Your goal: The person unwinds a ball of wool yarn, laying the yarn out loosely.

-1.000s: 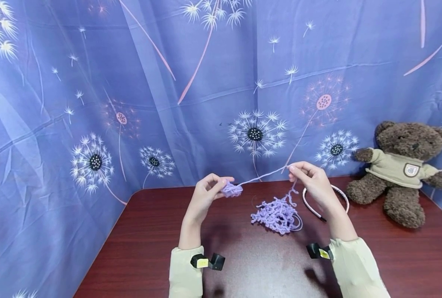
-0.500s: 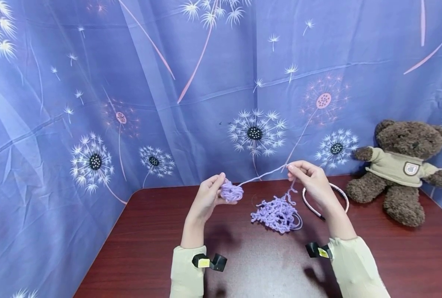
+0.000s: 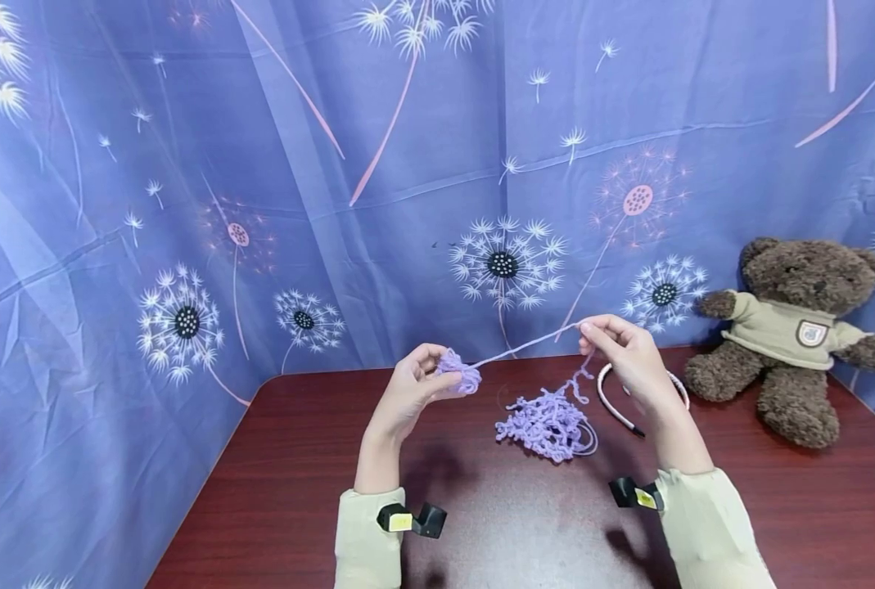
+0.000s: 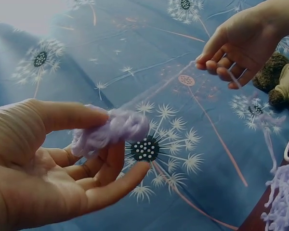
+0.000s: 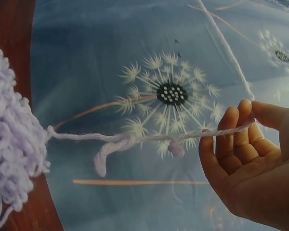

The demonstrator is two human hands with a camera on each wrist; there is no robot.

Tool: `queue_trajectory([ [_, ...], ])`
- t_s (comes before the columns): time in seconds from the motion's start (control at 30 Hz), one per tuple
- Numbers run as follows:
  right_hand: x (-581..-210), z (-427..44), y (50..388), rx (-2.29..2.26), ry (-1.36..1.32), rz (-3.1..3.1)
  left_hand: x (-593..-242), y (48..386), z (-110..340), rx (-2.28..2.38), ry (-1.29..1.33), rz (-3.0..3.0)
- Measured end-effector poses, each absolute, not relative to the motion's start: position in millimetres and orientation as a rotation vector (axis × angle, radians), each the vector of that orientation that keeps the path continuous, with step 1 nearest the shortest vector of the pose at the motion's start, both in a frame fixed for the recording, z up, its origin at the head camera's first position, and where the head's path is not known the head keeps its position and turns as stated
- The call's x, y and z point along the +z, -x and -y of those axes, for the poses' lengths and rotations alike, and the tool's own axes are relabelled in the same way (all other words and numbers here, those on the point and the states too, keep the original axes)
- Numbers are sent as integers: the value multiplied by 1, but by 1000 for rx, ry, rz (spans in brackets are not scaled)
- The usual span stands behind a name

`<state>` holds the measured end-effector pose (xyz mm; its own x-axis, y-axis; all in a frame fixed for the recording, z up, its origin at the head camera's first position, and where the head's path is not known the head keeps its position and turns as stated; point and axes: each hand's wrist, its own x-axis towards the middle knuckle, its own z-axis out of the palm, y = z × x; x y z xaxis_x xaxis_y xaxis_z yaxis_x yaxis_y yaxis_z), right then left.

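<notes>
My left hand [image 3: 403,391] holds a small wound ball of lilac yarn [image 4: 108,132] between thumb and fingers, above the table. From that ball a taut strand of yarn [image 3: 529,343] slopes up to my right hand [image 3: 629,360], which pinches it between thumb and fingertips. Below the right hand the yarn hangs down, kinked, to a loose tangled heap of lilac yarn [image 3: 543,425] on the table. Close up in the right wrist view, the hanging length [image 5: 154,138] has short curled bits on it, and the heap fills the left edge.
A white headband [image 3: 608,401] lies behind my right wrist on the dark red table [image 3: 297,474]. Against the blue dandelion curtain [image 3: 408,270] at the back right sits a brown teddy bear [image 3: 805,327] in a beige sweater.
My left hand has turned the yarn ball about, with the thumb first over it, then upright, now across its front. The right hand has shifted slightly to the right, still pinching the strand.
</notes>
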<state>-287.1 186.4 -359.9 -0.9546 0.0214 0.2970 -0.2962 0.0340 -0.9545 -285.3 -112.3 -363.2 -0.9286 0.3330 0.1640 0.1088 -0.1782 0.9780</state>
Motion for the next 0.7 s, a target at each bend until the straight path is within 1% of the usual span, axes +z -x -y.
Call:
queue_trajectory([
  [0.27, -360, -200, 289, 1999, -259, 2054, -360, 286, 122, 2231, -480, -2078],
  [0.47, -361, -210, 290, 2097, -208, 1959, -359, 287, 129, 2299, -406, -2112],
  [0.7, -366, -226, 291, 2195, -211, 1800, -358, 288, 137, 2415, -293, -2107],
])
